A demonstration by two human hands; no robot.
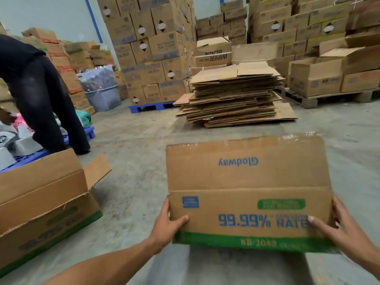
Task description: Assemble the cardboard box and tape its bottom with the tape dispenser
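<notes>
Head camera looks down on a cardboard box (248, 194) held up off the concrete floor (133, 161) by both hands. It is printed with "Glodway" in blue — upside down from this angle — and lower down "99.99% RATE" in blue above a green band reading "KB-2040". One long flap stands up above a crease, its upper edge carrying shreds of old clear tape. Whether the box is still flattened or already opened cannot be told from this side.

Left hand (168, 225) is clamped on the box's left edge, thumb lying across the printed face and fingers behind. Right hand (339, 229) is clamped on the right edge the same way, thumb over the end of the word "RATE". The two hands are well apart, one at each side of the panel.

Beyond the box, a stack of flattened cartons (234, 97) lies on the floor. At lower left sits an open carton (45, 202) with a green band and its flaps up. Behind it another person (41, 95) in dark clothes bends over a blue pallet (30, 157). Tall stacks of sealed cartons (152, 48) line the back wall — some on a second blue pallet (150, 106), others at right on a wooden pallet (329, 97).
</notes>
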